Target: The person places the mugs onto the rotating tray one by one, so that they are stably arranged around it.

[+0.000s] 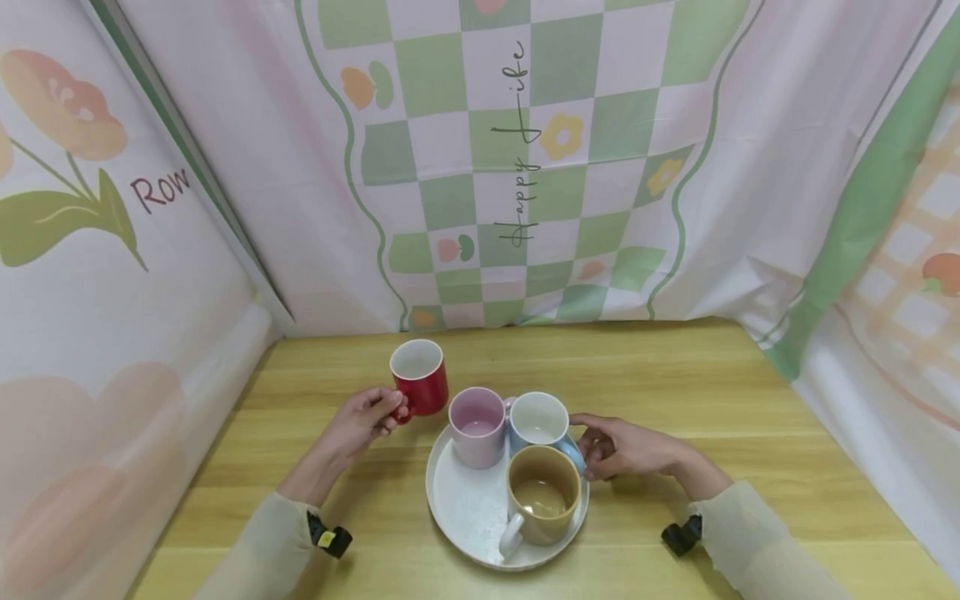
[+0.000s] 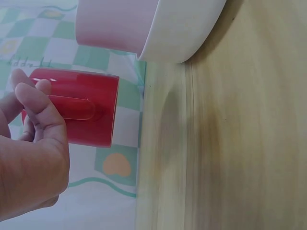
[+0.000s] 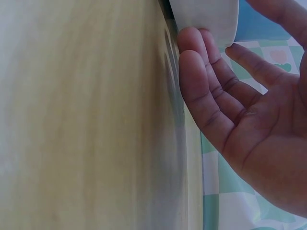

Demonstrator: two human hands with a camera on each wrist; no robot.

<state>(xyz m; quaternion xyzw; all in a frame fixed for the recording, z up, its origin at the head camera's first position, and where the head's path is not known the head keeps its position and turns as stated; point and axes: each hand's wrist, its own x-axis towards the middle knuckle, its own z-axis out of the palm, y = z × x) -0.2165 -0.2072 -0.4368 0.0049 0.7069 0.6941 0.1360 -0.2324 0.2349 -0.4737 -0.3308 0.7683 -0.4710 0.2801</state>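
My left hand (image 1: 363,423) grips a red mug (image 1: 426,393) by its handle, upright and lifted above the table at the upper left of the round white tray (image 1: 465,521). In the left wrist view, a gap separates the mug's base from the tabletop. Three mugs stand on the tray: a pink mug (image 1: 478,450) at the back left, a light blue mug (image 1: 538,421) with a white inside, and a tan mug (image 1: 546,533) in front. At the tray's right edge, my right hand (image 1: 630,447) has its relaxed fingers (image 3: 194,76) against the tray's side, beside the blue mug's handle.
The wooden table (image 1: 645,542) extends around the tray. Behind it hangs a green-and-white checked cloth (image 1: 502,167), with more printed cloth (image 1: 150,317) on the left and right sides. A small black wrist device (image 1: 330,535) sits at each sleeve.
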